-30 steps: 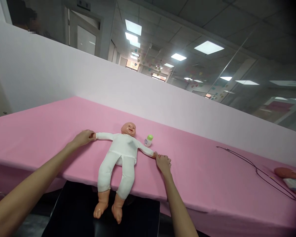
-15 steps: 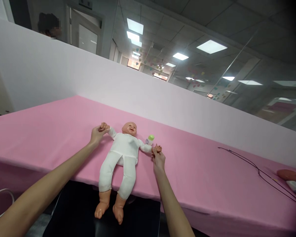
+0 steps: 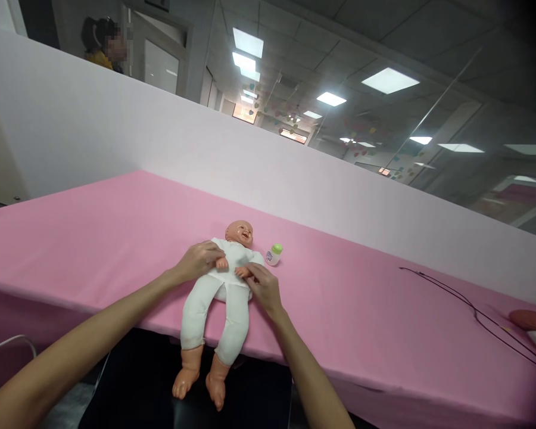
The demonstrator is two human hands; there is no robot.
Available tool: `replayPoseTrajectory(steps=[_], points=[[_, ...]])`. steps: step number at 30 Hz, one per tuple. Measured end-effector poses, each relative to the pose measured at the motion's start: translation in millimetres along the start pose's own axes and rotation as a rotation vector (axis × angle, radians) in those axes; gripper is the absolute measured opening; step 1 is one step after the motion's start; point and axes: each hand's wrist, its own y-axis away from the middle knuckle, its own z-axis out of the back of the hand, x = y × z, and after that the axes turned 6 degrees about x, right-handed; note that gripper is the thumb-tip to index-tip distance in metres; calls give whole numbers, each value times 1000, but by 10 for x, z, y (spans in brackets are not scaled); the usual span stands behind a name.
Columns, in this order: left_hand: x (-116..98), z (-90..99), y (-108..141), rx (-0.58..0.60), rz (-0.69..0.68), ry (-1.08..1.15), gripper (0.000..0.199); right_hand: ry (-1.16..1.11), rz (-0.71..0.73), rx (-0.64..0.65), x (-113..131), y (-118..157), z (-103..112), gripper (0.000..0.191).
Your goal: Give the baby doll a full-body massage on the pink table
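A baby doll (image 3: 237,268) in a white suit lies on its back on a pink-covered table (image 3: 361,322). Its bare feet hang over the front edge. My left hand (image 3: 201,260) is closed around one of the doll's arms, near the wrist. On the other side, my right hand (image 3: 264,285) grips the opposite arm by its wrist. Both small doll hands rest over its belly, close together. Beside the doll's shoulder stands a little bottle with a green cap (image 3: 274,255), touched by neither hand.
A thin black cable (image 3: 467,300) lies on the table's right side, near an orange-brown object (image 3: 530,320) at the edge. Behind the table rises a white partition (image 3: 268,167) with glass above. A person (image 3: 107,44) is beyond it at the far left.
Both hands have brought the doll's arms inward, from spread wide at its sides to bent across its belly. The person behind the partition has moved slightly to the right.
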Motion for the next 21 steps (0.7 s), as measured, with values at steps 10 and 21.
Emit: replayPoseTrajectory(steps=[10,21], points=[[452,270,46,-762,843,764,22,-651,-664,-662,-617,75,372,42],[-84,50,-2,52,-10,-55,18,-22,24,6,92,37,24,25]])
